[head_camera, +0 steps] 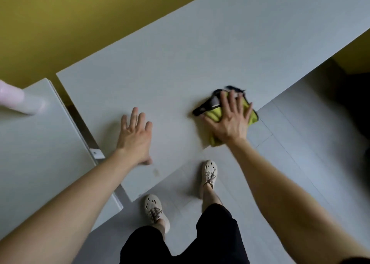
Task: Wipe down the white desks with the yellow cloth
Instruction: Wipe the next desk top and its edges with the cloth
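Observation:
A long white desk (200, 49) runs from lower left to upper right. My right hand (232, 119) lies flat with spread fingers on a crumpled yellow cloth (215, 113) with dark edging, pressing it onto the desk near the front edge. My left hand (135, 137) rests palm down on the same desk, fingers apart, holding nothing. A second white desk (36, 153) stands at the left, separated by a narrow gap.
A blurred pink and white bottle-like object (18, 101) stands on the left desk. A yellow wall (70, 19) lies behind the desks. Below are the grey floor (300, 143) and my feet in pale shoes (209, 173).

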Demonstrator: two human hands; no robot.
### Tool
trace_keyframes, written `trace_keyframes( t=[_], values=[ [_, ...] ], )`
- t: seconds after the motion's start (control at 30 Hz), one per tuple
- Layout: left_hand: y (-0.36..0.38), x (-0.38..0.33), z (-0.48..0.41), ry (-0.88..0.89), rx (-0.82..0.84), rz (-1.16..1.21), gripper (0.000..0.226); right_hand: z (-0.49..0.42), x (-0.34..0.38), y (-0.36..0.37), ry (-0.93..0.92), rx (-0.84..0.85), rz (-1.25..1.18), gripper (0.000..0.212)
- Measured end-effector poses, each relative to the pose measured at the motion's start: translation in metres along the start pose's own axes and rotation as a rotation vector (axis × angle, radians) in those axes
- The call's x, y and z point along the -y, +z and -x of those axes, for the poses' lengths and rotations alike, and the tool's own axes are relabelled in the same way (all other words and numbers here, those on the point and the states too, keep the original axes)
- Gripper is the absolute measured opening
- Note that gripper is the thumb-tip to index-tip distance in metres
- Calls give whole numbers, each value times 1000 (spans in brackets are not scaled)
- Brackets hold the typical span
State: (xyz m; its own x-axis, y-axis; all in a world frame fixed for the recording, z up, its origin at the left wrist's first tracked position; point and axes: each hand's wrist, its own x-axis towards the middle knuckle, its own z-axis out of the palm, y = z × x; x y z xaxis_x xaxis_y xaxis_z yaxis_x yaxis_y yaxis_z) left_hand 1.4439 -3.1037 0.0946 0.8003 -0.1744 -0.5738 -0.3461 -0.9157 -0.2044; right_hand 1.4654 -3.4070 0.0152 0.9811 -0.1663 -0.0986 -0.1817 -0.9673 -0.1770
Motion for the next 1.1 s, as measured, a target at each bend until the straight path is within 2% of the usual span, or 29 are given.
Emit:
trace_keyframes(
  t=[0.07,0.1,0.23,0.27,0.33,0.4,0.53,0.6,0.63,0.67,0.77,0.87,0.93,1.0,1.1],
  values=[
    [-20,-13,-21,-34,-59,87,126,-23,-12,-6,58,11,3,105],
    [-31,-19,-32,-51,-73,133,130,-19,-1,-1,-4,11,-2,101],
    [-66,-34,-74,-154,-80,255,136,38,52,20,-530,162,-43,91],
    [-73,-38,-85,-149,-57,255,137,36,47,21,-603,171,-65,90],
    [-87,-50,-103,-113,4,233,154,8,11,17,-664,131,-93,91],
    [-99,-70,-117,-84,34,211,171,-37,-43,5,-560,67,-88,97],
    [-110,-103,-135,-134,34,262,179,-131,-149,-35,-87,7,-1,101],
    [-112,-106,-143,-142,52,230,178,-141,-146,-38,58,-21,-12,100],
    [-112,-105,-144,-145,64,224,177,-130,-128,-35,62,-31,-17,98],
    [-112,-104,-144,-155,65,225,176,-111,-104,-30,2,-22,-21,96],
    [-110,-102,-147,-159,45,208,175,-52,-40,-15,-432,145,-49,91],
    [-105,-101,-147,-160,16,217,178,-61,-55,-12,-664,162,-88,90],
    [-104,-100,-146,-160,23,220,179,-100,-92,-19,-604,104,-106,97],
    [-102,-100,-146,-156,10,215,180,-151,-138,-28,-350,3,-110,107],
    [-102,-103,-145,-157,10,213,179,-211,-181,-43,89,-48,-102,125]
  ],
)
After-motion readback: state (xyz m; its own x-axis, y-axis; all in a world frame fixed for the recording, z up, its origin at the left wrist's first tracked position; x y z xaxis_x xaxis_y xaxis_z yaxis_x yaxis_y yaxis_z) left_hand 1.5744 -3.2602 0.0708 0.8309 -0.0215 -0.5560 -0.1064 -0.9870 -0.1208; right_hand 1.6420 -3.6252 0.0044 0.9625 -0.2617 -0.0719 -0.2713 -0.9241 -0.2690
